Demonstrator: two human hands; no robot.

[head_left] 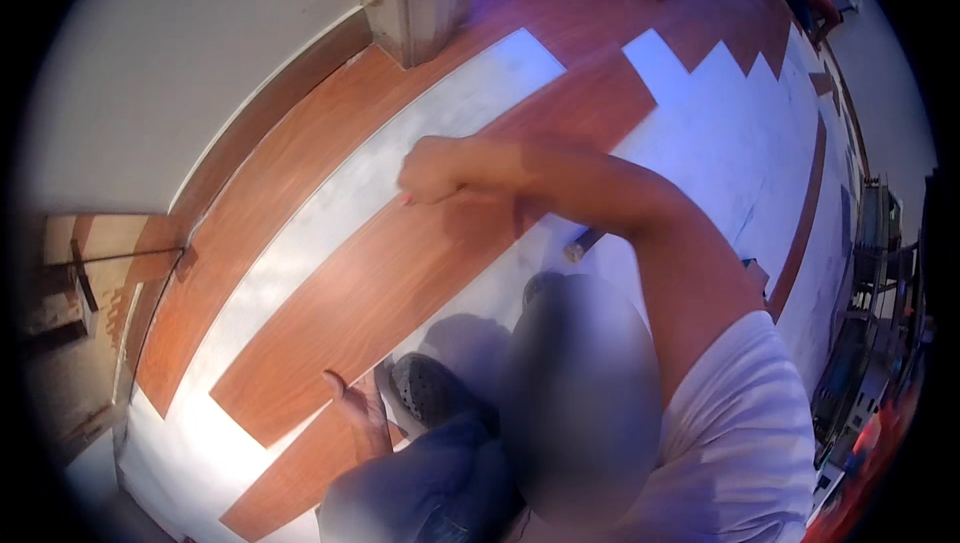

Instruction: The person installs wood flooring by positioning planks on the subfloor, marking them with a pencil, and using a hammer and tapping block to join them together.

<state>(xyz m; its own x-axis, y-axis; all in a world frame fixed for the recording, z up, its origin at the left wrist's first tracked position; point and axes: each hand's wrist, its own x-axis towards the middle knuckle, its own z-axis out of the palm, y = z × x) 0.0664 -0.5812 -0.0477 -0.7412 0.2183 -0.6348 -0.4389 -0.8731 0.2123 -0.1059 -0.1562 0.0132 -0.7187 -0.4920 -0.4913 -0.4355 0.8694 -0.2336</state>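
Head view: at the left, a long reddish-brown floor plank [370,283] is laid slanted on the pale underlay [300,243], beside planks already set along the wall. Near its lower end the left hand [355,408] is pressed flat, open. Further right, the right hand [432,175] is closed into a fist on the plank's upper edge, holding nothing visible.

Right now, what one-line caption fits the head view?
A hand presses on a reddish-brown wood-look floor plank laid over pale grey underlay, another hand braced low on another plank.
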